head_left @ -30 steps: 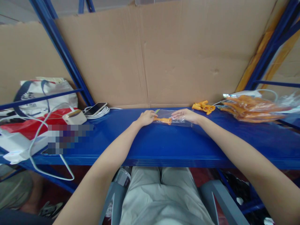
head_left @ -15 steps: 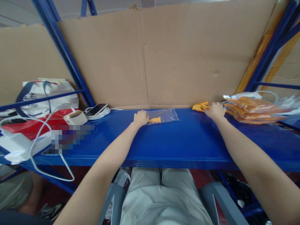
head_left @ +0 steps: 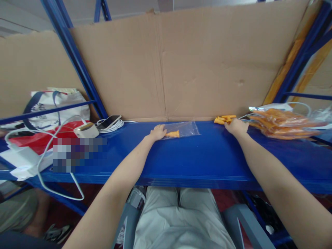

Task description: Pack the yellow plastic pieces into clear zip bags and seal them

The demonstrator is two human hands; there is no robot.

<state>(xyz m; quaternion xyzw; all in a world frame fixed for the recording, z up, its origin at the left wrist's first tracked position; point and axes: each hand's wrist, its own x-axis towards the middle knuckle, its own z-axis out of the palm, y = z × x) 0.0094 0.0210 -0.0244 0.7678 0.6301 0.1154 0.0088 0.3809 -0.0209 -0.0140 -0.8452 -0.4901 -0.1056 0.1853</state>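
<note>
A clear plastic bag [head_left: 188,128] lies flat on the blue shelf with a small orange plastic piece [head_left: 173,134] inside its left part. My left hand [head_left: 158,132] is closed on the bag's left end, touching close to that piece. Farther right, against the cardboard, is a small pile of orange plastic pieces [head_left: 220,120]. My right hand [head_left: 236,127] is at the pile's right side, its fingers curled around one of the pieces; the fingertips are mostly hidden behind the hand.
Filled bags of orange pieces [head_left: 282,122] lie at the right. On the left are a phone [head_left: 110,121] on a coiled white cable, a white charger [head_left: 86,130], red plastic [head_left: 38,138] and a cloth bag [head_left: 62,105]. A cardboard sheet [head_left: 207,62] closes off the back.
My right hand has shifted slightly left and lower against the orange pile, where one piece now points more to the right. My left hand stays on the bag. The view has tilted a little.
</note>
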